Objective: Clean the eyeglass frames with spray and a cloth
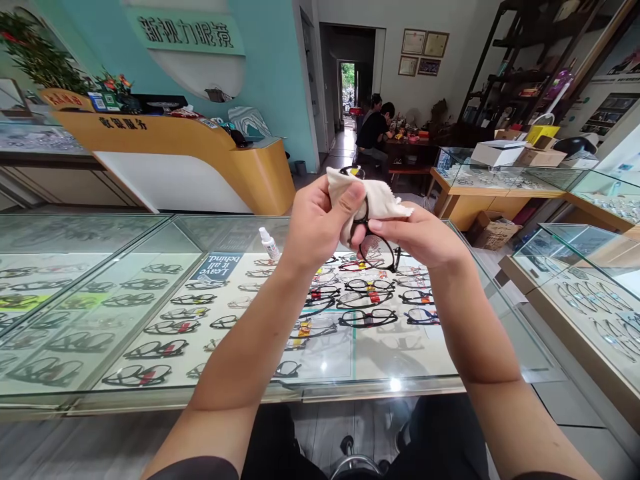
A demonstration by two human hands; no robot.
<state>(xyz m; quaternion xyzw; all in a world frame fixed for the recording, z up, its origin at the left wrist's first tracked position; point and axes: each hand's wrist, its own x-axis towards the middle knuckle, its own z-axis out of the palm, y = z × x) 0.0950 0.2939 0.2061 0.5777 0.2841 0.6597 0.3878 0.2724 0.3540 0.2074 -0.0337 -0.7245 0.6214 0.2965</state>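
Above the glass counter I hold a pair of black-framed eyeglasses between both hands. My left hand is closed round a cream cloth, its thumb pressing the cloth against the upper part of the frame. My right hand pinches the middle of the frame with thumb and fingers. One round lens hangs below my fingers, bare of cloth. The other end of the frame pokes out above the cloth; the part between is covered.
A white spray bottle stands on the glass display counter, which holds rows of eyeglasses. More display cases flank it at the right. A wooden reception desk is beyond. Two people sit at a table in the back.
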